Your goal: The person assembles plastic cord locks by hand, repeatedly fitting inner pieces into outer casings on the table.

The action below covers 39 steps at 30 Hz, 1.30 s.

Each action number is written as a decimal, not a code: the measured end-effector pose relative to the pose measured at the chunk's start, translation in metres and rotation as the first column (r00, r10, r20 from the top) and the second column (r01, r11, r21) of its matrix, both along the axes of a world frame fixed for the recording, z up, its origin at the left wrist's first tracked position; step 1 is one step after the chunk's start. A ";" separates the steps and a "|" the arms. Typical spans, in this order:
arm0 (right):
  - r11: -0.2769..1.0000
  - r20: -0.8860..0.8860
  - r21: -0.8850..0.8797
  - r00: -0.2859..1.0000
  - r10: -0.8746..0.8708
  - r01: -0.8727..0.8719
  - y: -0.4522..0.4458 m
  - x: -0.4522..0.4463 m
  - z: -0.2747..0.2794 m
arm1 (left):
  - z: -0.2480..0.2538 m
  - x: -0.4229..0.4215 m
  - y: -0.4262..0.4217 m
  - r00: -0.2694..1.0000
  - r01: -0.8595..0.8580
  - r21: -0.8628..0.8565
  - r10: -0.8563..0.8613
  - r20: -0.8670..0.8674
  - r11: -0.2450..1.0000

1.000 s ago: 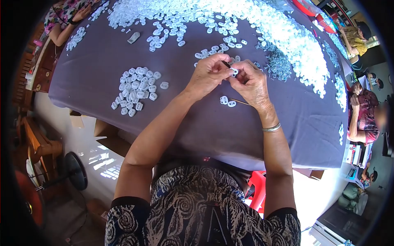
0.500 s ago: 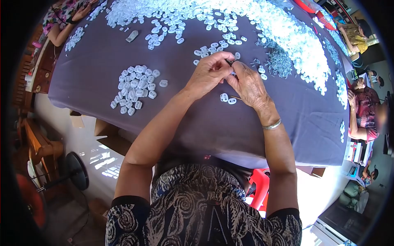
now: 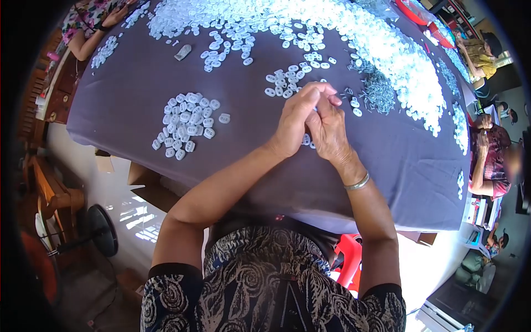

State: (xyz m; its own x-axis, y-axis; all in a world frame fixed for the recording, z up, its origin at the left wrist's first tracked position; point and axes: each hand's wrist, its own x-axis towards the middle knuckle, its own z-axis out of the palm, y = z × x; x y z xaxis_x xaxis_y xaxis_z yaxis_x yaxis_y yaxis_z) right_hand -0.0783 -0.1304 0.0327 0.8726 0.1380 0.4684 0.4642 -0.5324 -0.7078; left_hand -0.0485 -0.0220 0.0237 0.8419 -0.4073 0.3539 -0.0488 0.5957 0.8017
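Observation:
My left hand and my right hand are pressed together above the dark tablecloth, fingers closed. Whatever lies between them is hidden, apart from a tiny pale bit among the fingers. Just beyond my fingertips is a loose cluster of white oval two-hole pieces. A couple of white pieces lie below my hands, partly covered by them. Right of my hands are two white pieces and a heap of small grey metal pins. To the left sits a pile of white pieces.
A large bright heap of white pieces spans the table's far side. A grey stone-like lump lies at the upper left. One person is at the left edge; others sit along the right. Red trays stand at the far right.
My hands have closed tighter against each other, with the left rolled inward and moved right. The small white piece and dark bit seen between my fingers earlier are now hidden.

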 end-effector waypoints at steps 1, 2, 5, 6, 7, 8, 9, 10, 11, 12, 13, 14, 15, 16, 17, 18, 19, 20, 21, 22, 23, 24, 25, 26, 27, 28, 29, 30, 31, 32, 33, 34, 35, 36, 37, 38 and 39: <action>1.000 -0.023 -0.013 1.000 -0.004 0.004 0.003 0.002 -0.002 | 0.000 -0.001 0.000 0.999 -0.035 -0.007 0.035 -0.035 0.999; 1.000 -0.048 -0.025 0.999 -0.011 0.010 0.006 0.003 -0.005 | 0.001 -0.002 0.000 0.995 -0.069 -0.012 0.068 -0.071 0.998; 0.996 -0.048 -0.086 0.999 -0.021 0.016 0.012 0.006 -0.016 | -0.007 0.000 -0.004 0.981 -0.164 -0.102 0.152 -0.118 0.981; 0.996 -0.036 -0.090 0.999 -0.010 0.007 0.013 0.007 -0.015 | -0.005 0.000 -0.003 0.978 -0.180 -0.104 0.166 -0.128 0.978; 0.995 -0.019 -0.095 1.000 -0.008 0.007 0.014 0.007 -0.014 | -0.003 -0.001 -0.002 0.974 -0.196 -0.105 0.180 -0.139 0.975; 0.995 -0.006 -0.102 1.000 -0.009 0.009 0.014 0.006 -0.013 | -0.002 -0.003 0.001 0.971 -0.195 -0.065 0.183 -0.154 0.979; 0.994 0.005 -0.109 1.000 -0.011 0.012 0.014 0.006 -0.011 | 0.002 -0.005 0.003 0.968 -0.193 -0.026 0.186 -0.168 0.981; 0.994 0.016 -0.113 1.000 -0.010 0.012 0.014 0.005 -0.010 | 0.003 -0.005 0.004 0.968 -0.196 -0.017 0.190 -0.162 0.981; 0.993 0.027 -0.120 1.000 -0.010 0.013 0.014 0.005 -0.010 | 0.004 -0.006 0.004 0.969 -0.197 -0.009 0.194 -0.156 0.980; 0.992 0.038 -0.124 0.999 -0.010 0.015 0.014 0.005 -0.009 | 0.004 -0.006 0.004 0.969 -0.198 0.000 0.196 -0.149 0.980; 0.992 0.047 -0.128 0.999 -0.010 0.016 0.014 0.004 -0.009 | 0.004 -0.006 0.004 0.969 -0.202 0.009 0.201 -0.142 0.979; 0.991 0.057 -0.132 0.998 -0.011 0.018 0.014 0.004 -0.008 | 0.004 -0.006 0.004 0.969 -0.207 0.018 0.207 -0.134 0.978; 0.990 0.065 -0.137 0.998 -0.012 0.021 0.014 0.003 -0.008 | 0.004 -0.007 0.004 0.969 -0.211 0.027 0.213 -0.127 0.977; 0.990 0.074 -0.139 0.997 -0.014 0.025 0.014 0.003 -0.007 | 0.004 -0.007 0.004 0.969 -0.214 0.028 0.216 -0.123 0.976; 0.990 0.081 -0.139 0.997 -0.015 0.026 0.014 0.003 -0.008 | 0.004 -0.007 0.005 0.968 -0.217 0.030 0.219 -0.120 0.976; 0.989 0.086 -0.143 0.996 -0.016 0.029 0.015 0.003 -0.007 | 0.004 -0.007 0.005 0.968 -0.222 0.031 0.224 -0.116 0.975; 0.989 0.093 -0.145 0.996 -0.016 0.030 0.016 0.003 -0.007 | 0.004 -0.006 0.005 0.967 -0.221 0.022 0.222 -0.126 0.975; 0.989 0.095 -0.144 0.995 -0.023 0.036 0.017 0.002 -0.005 | 0.003 -0.006 0.005 0.966 -0.220 0.013 0.219 -0.136 0.975; 0.989 0.099 -0.143 0.995 -0.019 0.033 0.018 0.003 -0.004 | 0.003 -0.006 0.005 0.965 -0.218 0.004 0.216 -0.146 0.976; 0.989 0.103 -0.142 0.995 -0.015 0.030 0.018 0.003 -0.003 | 0.003 -0.006 0.005 0.965 -0.219 0.010 0.218 -0.149 0.976; 0.990 0.107 -0.141 0.994 -0.011 0.027 0.019 0.004 -0.002 | 0.004 -0.006 0.006 0.964 -0.219 0.015 0.219 -0.153 0.976; 0.989 0.111 -0.146 0.994 -0.011 0.027 0.019 0.004 -0.002 | 0.004 -0.006 0.006 0.963 -0.220 0.021 0.221 -0.156 0.975; 0.988 0.114 -0.151 0.993 -0.010 0.027 0.018 0.004 -0.001 | 0.003 -0.006 0.005 0.962 -0.210 -0.006 0.205 -0.179 0.978; 0.988 0.119 -0.153 0.993 -0.007 0.025 0.019 0.004 -0.001 | 0.002 -0.006 0.004 0.961 -0.202 -0.031 0.192 -0.200 0.979; 0.989 0.103 -0.143 0.995 -0.015 0.030 0.020 0.005 -0.002 | 0.001 -0.005 0.005 0.959 -0.198 -0.053 0.182 -0.217 0.979; 0.990 0.086 -0.134 0.996 -0.024 0.035 0.020 0.004 -0.003 | 0.000 -0.003 0.006 0.957 -0.200 -0.052 0.183 -0.224 0.979; 0.990 0.066 -0.132 0.997 -0.035 0.043 0.019 0.003 -0.004 | -0.001 -0.003 0.006 0.955 -0.199 -0.056 0.181 -0.236 0.978; 0.990 0.074 -0.140 0.997 -0.018 0.028 0.018 0.003 -0.006 | -0.002 -0.004 0.004 0.952 -0.196 -0.064 0.174 -0.250 0.979; 0.989 0.081 -0.147 0.997 -0.003 0.015 0.016 0.005 -0.007 | -0.003 -0.004 0.003 0.949 -0.194 -0.069 0.169 -0.267 0.979; 0.988 0.090 -0.151 0.996 0.013 0.000 0.016 0.006 -0.008 | -0.003 -0.003 0.003 0.945 -0.193 -0.071 0.166 -0.283 0.979; 0.991 0.067 -0.130 0.998 0.014 -0.005 0.018 0.006 -0.007 | -0.003 -0.002 0.005 0.940 -0.196 -0.071 0.167 -0.297 0.978; 0.994 0.043 -0.109 0.999 0.018 -0.013 0.020 0.005 -0.004 | -0.004 -0.003 0.006 0.944 -0.206 -0.053 0.184 -0.272 0.977; 0.995 0.018 -0.092 1.000 0.024 -0.022 0.021 0.004 -0.002 | -0.003 -0.003 0.006 0.947 -0.218 -0.040 0.201 -0.249 0.975; 0.994 0.010 -0.105 1.000 -0.006 0.007 0.020 0.004 -0.001 | -0.002 -0.003 0.005 0.950 -0.233 -0.030 0.221 -0.222 0.972; 0.993 0.002 -0.118 1.000 -0.030 0.030 0.019 0.003 0.000 | 0.001 -0.003 0.005 0.950 -0.212 -0.005 0.205 -0.236 0.977; 0.990 -0.003 -0.129 0.999 -0.050 0.049 0.019 0.004 0.002 | 0.000 -0.002 0.001 0.947 -0.213 -0.079 0.185 -0.261 0.974; 0.988 -0.169 -0.115 0.978 -0.123 0.104 0.020 0.003 0.007 | -0.002 0.000 -0.005 0.944 -0.218 -0.149 0.169 -0.284 0.965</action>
State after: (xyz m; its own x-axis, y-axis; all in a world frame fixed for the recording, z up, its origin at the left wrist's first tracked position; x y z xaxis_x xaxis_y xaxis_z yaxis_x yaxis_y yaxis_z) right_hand -0.0751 -0.1100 0.0394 0.9526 0.0736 0.2951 0.2702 -0.6501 -0.7102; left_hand -0.0490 -0.0275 0.0216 0.9713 -0.1788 0.1571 0.0235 0.7290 0.6841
